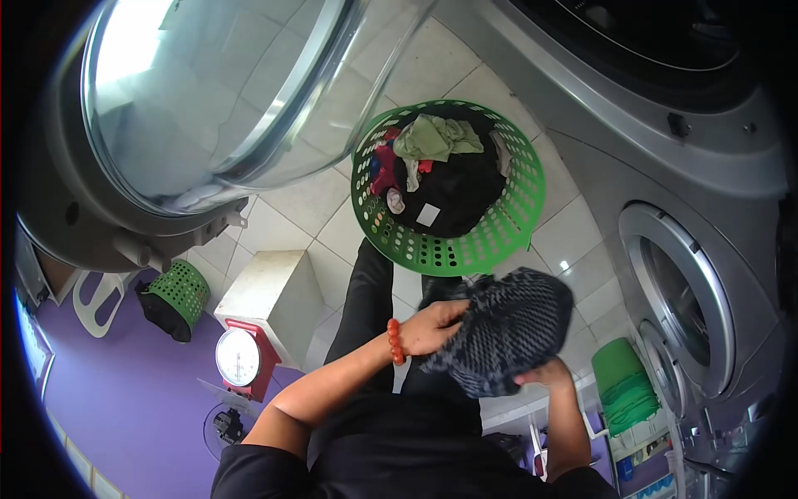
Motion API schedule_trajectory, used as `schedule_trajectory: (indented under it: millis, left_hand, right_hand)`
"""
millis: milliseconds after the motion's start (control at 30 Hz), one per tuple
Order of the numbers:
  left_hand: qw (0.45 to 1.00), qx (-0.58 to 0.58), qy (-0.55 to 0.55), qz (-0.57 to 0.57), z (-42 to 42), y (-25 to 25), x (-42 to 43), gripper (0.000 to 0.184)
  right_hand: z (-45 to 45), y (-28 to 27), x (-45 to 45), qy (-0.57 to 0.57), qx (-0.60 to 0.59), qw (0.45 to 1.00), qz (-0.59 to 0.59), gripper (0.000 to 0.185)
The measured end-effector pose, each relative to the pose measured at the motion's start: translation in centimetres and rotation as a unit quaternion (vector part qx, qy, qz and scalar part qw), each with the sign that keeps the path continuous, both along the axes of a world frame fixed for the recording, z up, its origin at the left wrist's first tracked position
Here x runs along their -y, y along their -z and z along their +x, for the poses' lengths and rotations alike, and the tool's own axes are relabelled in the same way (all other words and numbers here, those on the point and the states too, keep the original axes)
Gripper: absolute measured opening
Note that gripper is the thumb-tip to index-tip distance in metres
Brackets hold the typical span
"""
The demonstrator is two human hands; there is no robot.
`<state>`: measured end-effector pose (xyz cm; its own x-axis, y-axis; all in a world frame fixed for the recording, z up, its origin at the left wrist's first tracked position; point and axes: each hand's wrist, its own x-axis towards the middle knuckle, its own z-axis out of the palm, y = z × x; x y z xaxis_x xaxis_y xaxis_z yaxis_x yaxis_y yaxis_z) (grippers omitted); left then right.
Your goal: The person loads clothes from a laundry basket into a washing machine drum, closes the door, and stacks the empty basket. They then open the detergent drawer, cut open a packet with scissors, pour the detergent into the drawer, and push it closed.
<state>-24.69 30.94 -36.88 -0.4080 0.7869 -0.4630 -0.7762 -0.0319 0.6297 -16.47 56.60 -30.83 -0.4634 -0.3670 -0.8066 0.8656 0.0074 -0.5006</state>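
A dark cloth with a grey broken-line pattern (pixel 519 328) is bunched up in front of my body, slightly blurred. My left hand (pixel 432 326), with an orange bead bracelet on the wrist, grips its left side. At the lower right edge of the cloth is my right hand (pixel 544 374), its fingers partly hidden behind the fabric. Beyond the cloth, a round green basket (pixel 524 212) stands on the tiled floor. Inside it lie black clothes (pixel 457 200), a pale green cloth (pixel 436 137) and some red and pink pieces.
A large machine's glass door (pixel 208 91) stands open at the upper left. Front-loading machines (pixel 677 291) line the right side. At the left are a red scale (pixel 239 358), a white box (pixel 264 283) and another green basket (pixel 187 291). Green folded fabric (pixel 629 403) lies lower right.
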Motion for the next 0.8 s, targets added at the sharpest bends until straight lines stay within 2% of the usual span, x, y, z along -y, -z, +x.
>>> schedule_trajectory:
  millis: [67,100,133,167,200,233,267,300,333,367,400,433,467,533,567,600,633,667,700,733,767,800]
  left_hand:
    - [0.989,0.011,0.030,-0.144,2.9,2.9,2.5,0.033]
    - [0.978,-0.015,0.005,-0.208,2.3,3.0,3.8,0.026]
    - [0.971,0.045,-0.097,-0.213,1.6,2.9,4.9,0.027]
    - [0.936,-0.034,-0.125,-0.326,1.3,3.2,5.8,0.028]
    - [0.904,-0.025,-0.143,-0.403,2.6,4.9,7.2,0.031]
    - [0.878,-0.069,-0.098,-0.464,3.3,5.8,8.5,0.032]
    - [0.845,-0.110,-0.050,-0.520,4.4,6.3,9.4,0.033]
    - [0.840,-0.125,-0.006,-0.527,5.8,6.8,10.2,0.034]
    - [0.833,-0.139,0.039,-0.534,7.4,7.4,10.9,0.034]
    - [0.812,-0.153,0.093,-0.555,9.4,8.0,11.5,0.035]
    - [0.800,-0.178,0.115,-0.561,10.8,8.2,11.8,0.036]
    - [0.784,-0.228,0.134,-0.561,11.9,8.1,11.9,0.038]
    - [0.766,-0.279,0.151,-0.558,12.6,8.1,11.8,0.040]
    - [0.752,-0.281,0.179,-0.568,12.5,7.7,11.0,0.040]
    - [0.737,-0.283,0.208,-0.577,12.4,7.5,10.8,0.040]
    - [0.736,-0.284,0.211,-0.577,12.6,7.6,10.8,0.040]
    - [0.741,-0.276,0.211,-0.574,12.6,7.8,10.8,0.041]
    - [0.745,-0.269,0.211,-0.573,12.4,8.2,10.9,0.041]
    - [0.741,-0.275,0.218,-0.573,12.2,8.2,10.8,0.041]
    - [0.739,-0.279,0.219,-0.573,12.2,8.4,10.9,0.041]
    - [0.739,-0.279,0.217,-0.573,12.1,8.3,10.9,0.040]
    - [0.739,-0.279,0.215,-0.574,12.0,8.2,10.8,0.040]
  right_hand:
    - [-1.5,1.0,2.8,0.086,0.154,0.984,0.032,0.059]
    - [-1.4,2.4,4.1,0.228,0.203,0.952,0.017,0.044]
    - [-2.5,3.7,4.5,0.292,0.237,0.925,-0.049,0.039]
    - [-5.2,4.0,4.7,0.294,0.265,0.918,-0.029,0.031]
    - [-7.7,4.6,4.6,0.318,0.231,0.919,0.028,0.026]
    - [-9.9,6.1,2.8,0.277,0.068,0.956,0.066,0.025]
    - [-14.4,7.1,0.8,0.317,0.022,0.947,0.038,0.024]
    - [-19.8,7.5,-1.7,0.323,-0.099,0.938,0.077,0.030]
    - [-27.1,5.1,-2.0,0.433,-0.186,0.871,0.140,0.036]
    - [-33.9,0.3,-0.9,0.498,-0.233,0.824,0.138,0.035]
    - [-38.8,-0.2,-3.8,0.449,-0.367,0.801,0.146,0.032]
    - [-42.6,-0.6,-3.5,0.452,-0.388,0.803,0.032,0.039]
    - [-44.2,0.7,-3.8,0.427,-0.386,0.816,0.052,0.045]
    - [-47.2,3.3,-4.3,0.374,-0.382,0.840,0.094,0.057]
    - [-47.7,5.3,-8.7,0.280,-0.149,0.932,-0.177,0.071]
    - [-47.4,11.3,-10.9,0.106,-0.339,0.931,0.084,0.050]
    - [-47.0,17.2,-12.9,-0.050,-0.443,0.807,0.387,0.032]
    - [-43.9,16.5,-6.4,0.132,-0.270,0.916,0.265,0.034]
    - [-40.6,18.0,-3.3,0.053,-0.300,0.938,0.169,0.034]
    - [-37.4,18.2,0.6,0.002,-0.193,0.977,0.093,0.032]
    - [-34.9,21.0,2.7,-0.106,-0.124,0.982,0.094,0.030]
    - [-31.7,24.6,5.2,-0.135,-0.066,0.984,0.101,0.031]
